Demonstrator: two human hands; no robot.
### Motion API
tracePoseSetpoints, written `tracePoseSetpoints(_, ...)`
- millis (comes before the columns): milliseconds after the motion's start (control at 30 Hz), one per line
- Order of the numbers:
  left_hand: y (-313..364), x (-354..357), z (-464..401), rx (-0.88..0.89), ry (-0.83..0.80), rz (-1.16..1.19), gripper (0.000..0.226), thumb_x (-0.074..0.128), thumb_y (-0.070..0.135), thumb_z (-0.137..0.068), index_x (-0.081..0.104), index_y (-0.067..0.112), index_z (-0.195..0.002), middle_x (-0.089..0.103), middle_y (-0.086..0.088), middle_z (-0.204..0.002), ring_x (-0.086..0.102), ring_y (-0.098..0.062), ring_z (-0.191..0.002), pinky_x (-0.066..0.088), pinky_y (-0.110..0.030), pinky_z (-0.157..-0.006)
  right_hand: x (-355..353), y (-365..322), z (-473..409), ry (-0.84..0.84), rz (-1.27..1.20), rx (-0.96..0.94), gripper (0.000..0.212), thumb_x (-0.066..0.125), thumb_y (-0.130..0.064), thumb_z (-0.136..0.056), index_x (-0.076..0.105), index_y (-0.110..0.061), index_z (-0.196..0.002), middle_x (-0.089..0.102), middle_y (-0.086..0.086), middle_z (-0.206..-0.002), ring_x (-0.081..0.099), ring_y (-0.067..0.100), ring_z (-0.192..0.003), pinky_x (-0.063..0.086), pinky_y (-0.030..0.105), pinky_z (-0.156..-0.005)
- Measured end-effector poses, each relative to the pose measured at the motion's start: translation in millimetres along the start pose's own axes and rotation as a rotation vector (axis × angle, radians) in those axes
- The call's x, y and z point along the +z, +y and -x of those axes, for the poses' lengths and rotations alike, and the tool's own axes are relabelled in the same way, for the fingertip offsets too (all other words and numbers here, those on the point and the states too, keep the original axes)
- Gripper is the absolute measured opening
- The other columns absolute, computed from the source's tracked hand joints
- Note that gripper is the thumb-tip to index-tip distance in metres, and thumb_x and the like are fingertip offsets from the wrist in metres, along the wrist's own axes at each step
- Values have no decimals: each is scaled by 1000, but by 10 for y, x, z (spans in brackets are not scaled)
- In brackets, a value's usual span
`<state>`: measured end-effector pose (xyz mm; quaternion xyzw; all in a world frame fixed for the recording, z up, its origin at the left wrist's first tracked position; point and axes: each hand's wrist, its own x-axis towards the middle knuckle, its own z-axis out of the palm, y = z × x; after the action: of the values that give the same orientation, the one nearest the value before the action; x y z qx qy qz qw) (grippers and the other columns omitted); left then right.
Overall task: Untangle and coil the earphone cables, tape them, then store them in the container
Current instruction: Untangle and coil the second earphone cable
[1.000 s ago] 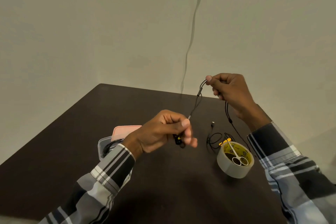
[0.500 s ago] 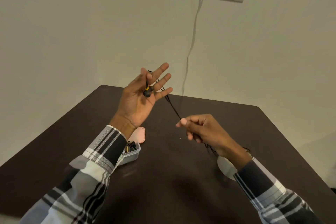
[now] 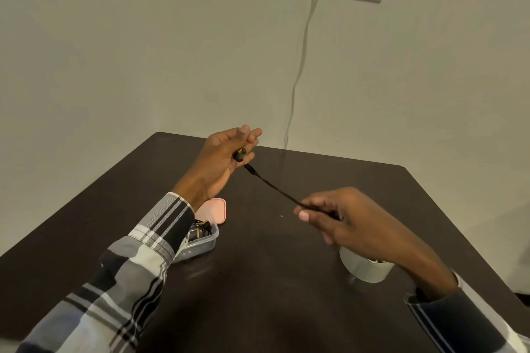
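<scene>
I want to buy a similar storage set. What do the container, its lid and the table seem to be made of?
The container looks like clear, glossy plastic: the coiled earphones inside show through its wall. The pink lid seems matte, opaque plastic with rounded corners, though it could be silicone. The table looks like dark brown wood or laminate with a faint sheen; no grain shows clearly.

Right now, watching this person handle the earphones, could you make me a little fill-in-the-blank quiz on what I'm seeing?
1. The earbuds are held in the person's ____ hand.
2. The cable runs taut from that hand to the ____ hand.
3. The lid lying behind the clear container is ____ in colour.
4. The tape roll stands on the dark ____.

Missing words: left; right; pink; table
</scene>
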<state>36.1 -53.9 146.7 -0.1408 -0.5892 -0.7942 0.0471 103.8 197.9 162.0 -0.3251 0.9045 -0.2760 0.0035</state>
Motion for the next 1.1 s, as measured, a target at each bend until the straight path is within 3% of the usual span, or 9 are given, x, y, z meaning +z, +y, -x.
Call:
tracePoseSetpoints(67, -8, 13, 21, -28, -45, -115, 28, 60, 37, -87, 65, 11, -79, 62, -21, -119, 55, -17, -127, 44, -41, -103, -111, -44, -6, 53, 64, -20, 24, 57, -40, -98, 73, -23, -92, 66, -12, -64, 63, 8, -56, 50, 29, -57)
tracePoseSetpoints(233, 7, 25, 51, -65, -239, -382, 28, 56, 35, -92, 69, 12, -84, 72, -5, -118, 61, -16, -120, 45, -34, -92, -396, -126, -112, 205, -2, -83, 17, 65, -42, -90, 76, -28, -90, 67, -12, -60, 64, 3, -54, 44, 14, -52)
tracePoseSetpoints(367, 56, 72, 94, -107, -384, -486, 39, 57, 36, -93, 69, -1, -97, 73, -4, -114, 68, -11, -105, 52, -25, -76, -559, -207, -266, 297, -23, -170, 18, 69, -41, -89, 77, -25, -87, 69, -5, -60, 63, 10, -53, 45, 23, -52)
tracePoseSetpoints(467, 96, 111, 147, -128, -478, -490, 34, 57, 37, -94, 73, 7, -97, 74, -6, -112, 67, -18, -111, 53, -27, -82, -603, -228, -364, 326, -41, -197, 18, 70, -39, -89, 78, -23, -88, 69, -4, -60, 63, 12, -54, 46, 26, -54)
tracePoseSetpoints(667, 38, 142, 185, -159, -544, -262, 32, 54, 31, -95, 73, 7, -100, 73, -20, -106, 63, -40, -113, 47, -54, -98, -612, -135, -533, 433, -127, -186, 12, 72, -34, -91, 76, -26, -84, 69, -5, -59, 56, 3, -50, 41, 13, -51)
tracePoseSetpoints(800, 13, 177, 225, -169, -605, -124, 26, 57, 32, -95, 72, 10, -95, 75, -13, -91, 64, -41, -113, 54, -45, -92, -610, -32, -649, 480, -211, -144, 13, 73, -35, -90, 76, -25, -82, 69, -5, -59, 51, 14, -50, 39, 19, -47)
tracePoseSetpoints(867, 13, 197, 232, -154, -642, -62, 25, 58, 32, -95, 70, 10, -92, 74, -12, -91, 63, -41, -114, 48, -55, -97, -600, 26, -708, 484, -262, -132, 16, 73, -35, -90, 76, -21, -83, 69, -3, -59, 47, 12, -47, 37, 17, -46)
tracePoseSetpoints(967, 45, 231, 235, -86, -698, 95, 21, 58, 29, -96, 65, 10, -88, 71, -19, -109, 59, -40, -120, 42, -65, -100, -531, 141, -783, 469, -392, -98, 21, 74, -35, -89, 77, -14, -85, 68, 0, -58, 42, 12, -48, 35, 16, -46)
tracePoseSetpoints(1100, 160, 277, 240, -27, -738, 307, 17, 61, 24, -95, 63, 9, -87, 54, -26, -137, 48, -42, -132, 43, -65, -100, -278, 298, -850, 396, -580, -19, 25, 72, -34, -91, 78, -10, -88, 61, -1, -57, 42, 5, -47, 34, 15, -46)
